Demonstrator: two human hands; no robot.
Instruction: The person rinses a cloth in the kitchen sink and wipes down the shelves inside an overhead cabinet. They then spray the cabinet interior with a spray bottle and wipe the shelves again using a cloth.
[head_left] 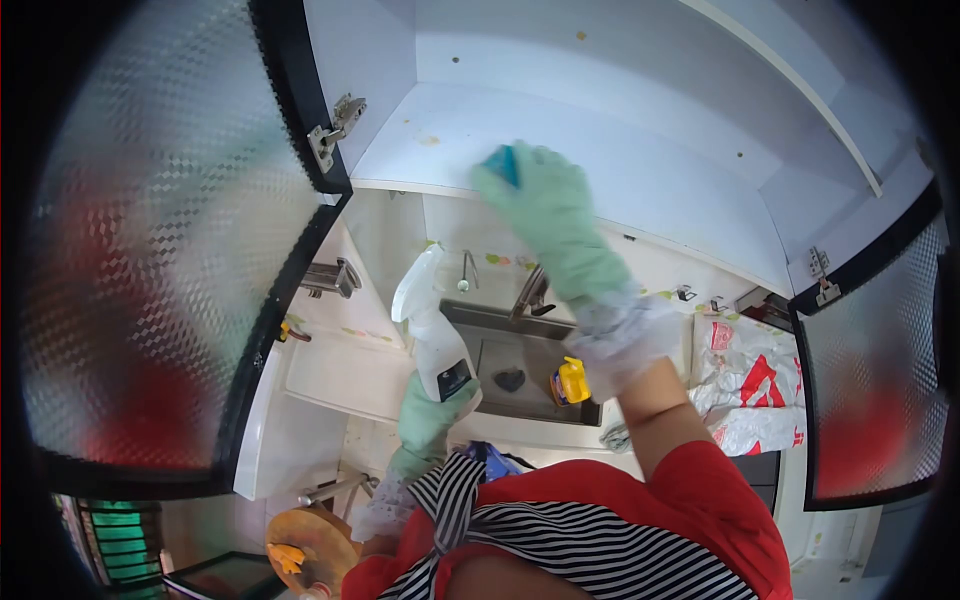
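My right hand [550, 205], in a pale green rubber glove, reaches up to the white cabinet shelf [660, 190]. Its fingers are closed on a teal sponge [503, 166] at the shelf's surface; the hand is slightly blurred. Brownish spots mark the shelf a little to the left of the sponge. Lower down, my left hand [428, 412], gloved alike, is wrapped around the lower part of a white spray bottle [437, 335]. The bottle stands roughly upright in front of the sink, its spray head pointing up, and carries a dark label.
Open textured-glass cabinet doors flank me, a left door [170, 240] and a right door [875, 390]. Below is a sink [480, 345] with a faucet [530, 293], a yellow container [571, 382] and a dark scrubber [510, 380]. Plastic bags [745, 385] lie on the counter at right.
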